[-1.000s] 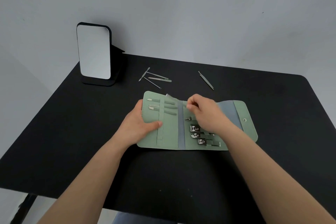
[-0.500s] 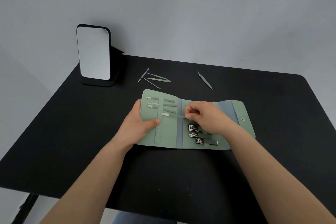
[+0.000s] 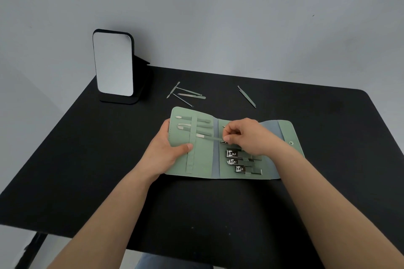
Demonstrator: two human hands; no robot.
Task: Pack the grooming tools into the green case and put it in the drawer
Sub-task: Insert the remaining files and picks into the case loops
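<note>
Green case (image 3: 203, 159) is laid open flat on the black worktop (image 3: 87, 170), long axis running 9 to 3 o'clock, snap flap at the 3 o'clock end.

Left hand (image 3: 168, 150) is pressed flat on the case's 9 o'clock panel, thumb on top near the vertical strap (image 3: 192, 144); its grip is closed on the panel edge to pin it down, no tool held.

Right hand (image 3: 247, 135) is over the middle panel. Its grip is pinched on the rear end of a slim tool (image 3: 207, 137), thumb and forefinger closed around it.

Key relation: the tool's long axis lies 9 to 3 o'clock, crosswise to the strap. Its pale tip points toward 9 o'clock and sits just beside the strap, on its 3 o'clock side; whether it is already under the strap cannot be told. The strap lies toward 9 o'clock from the right grip, so the coming move is judged to be a straight slide along the tool's own axis toward the left hand.

Three tools are seen already under the strap, toward 12 o'clock of the held one. Three clippers (image 3: 236, 160) are seated in the middle panel.

Loose tools are left on the worktop: a cluster (image 3: 185, 95) at 12 o'clock of the case, one more (image 3: 247, 96) at 1 o'clock. The right hand is judged nearer to the single one.

A mirror (image 3: 113, 64) is stood at 10 o'clock. No drawer is seen.
</note>
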